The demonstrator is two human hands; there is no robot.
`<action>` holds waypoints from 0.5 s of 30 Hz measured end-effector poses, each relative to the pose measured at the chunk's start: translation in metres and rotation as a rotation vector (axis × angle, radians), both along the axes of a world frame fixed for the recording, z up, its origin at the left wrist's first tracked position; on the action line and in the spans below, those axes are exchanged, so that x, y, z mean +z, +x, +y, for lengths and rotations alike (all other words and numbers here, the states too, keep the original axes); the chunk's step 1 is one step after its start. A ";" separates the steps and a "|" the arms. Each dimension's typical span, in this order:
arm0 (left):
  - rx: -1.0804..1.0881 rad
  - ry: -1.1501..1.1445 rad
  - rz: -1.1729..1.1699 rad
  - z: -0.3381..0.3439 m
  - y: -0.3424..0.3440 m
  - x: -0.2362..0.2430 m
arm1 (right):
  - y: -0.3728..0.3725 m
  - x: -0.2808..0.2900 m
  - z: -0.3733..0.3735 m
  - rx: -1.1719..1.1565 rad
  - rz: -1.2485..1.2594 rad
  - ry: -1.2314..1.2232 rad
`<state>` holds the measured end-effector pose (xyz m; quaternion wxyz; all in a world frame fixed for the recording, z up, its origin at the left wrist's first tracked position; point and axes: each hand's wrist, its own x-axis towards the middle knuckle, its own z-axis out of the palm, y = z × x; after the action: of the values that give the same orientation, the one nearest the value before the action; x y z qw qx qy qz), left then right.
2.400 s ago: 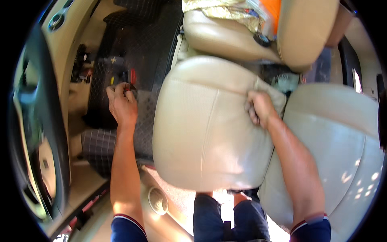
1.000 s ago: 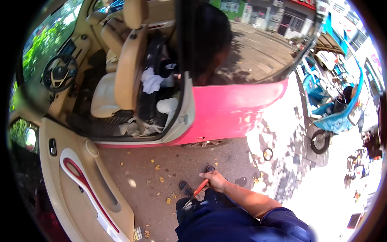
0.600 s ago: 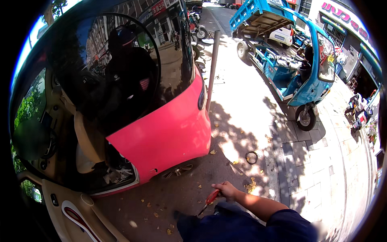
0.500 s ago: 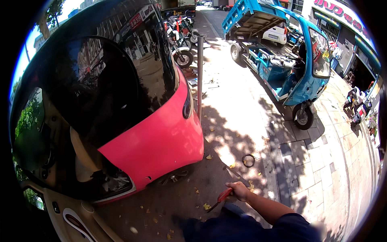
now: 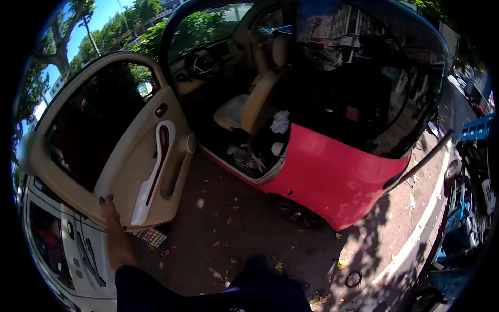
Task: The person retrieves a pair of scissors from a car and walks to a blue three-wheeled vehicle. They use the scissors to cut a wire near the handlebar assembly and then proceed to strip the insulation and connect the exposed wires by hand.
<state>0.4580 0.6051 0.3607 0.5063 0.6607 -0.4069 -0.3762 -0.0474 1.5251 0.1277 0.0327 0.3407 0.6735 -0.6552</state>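
Left fingers (image 5: 109,199): two tips visible, slightly apart, at the lower outer edge of the beige car door (image 5: 132,177); can't tell if we're gripping. Rest of our left hand (image 5: 110,214) sits below them. Right hand's out of frame, fingers can't be told. Door stands swung open, left of the pink car body (image 5: 338,177); white-and-red armrest (image 5: 156,166) faces us. Tan seat (image 5: 262,101) inside; black ring (image 5: 353,280) on the ground, lower right.
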 end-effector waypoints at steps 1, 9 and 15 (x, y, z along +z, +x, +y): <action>0.258 0.098 -0.385 0.001 -0.025 -0.002 | -0.023 0.014 -0.036 0.056 -0.023 -0.002; 0.908 -0.206 -0.056 0.019 0.184 -0.014 | -0.065 0.046 -0.158 0.300 -0.118 0.094; 0.264 -0.385 0.040 -0.014 0.289 0.058 | -0.078 0.042 -0.122 0.249 -0.131 0.103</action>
<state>0.7466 0.5910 0.4187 0.6757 0.5919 -0.3713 -0.2353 -0.1250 1.4034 0.1702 0.1400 0.2980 0.7395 -0.5871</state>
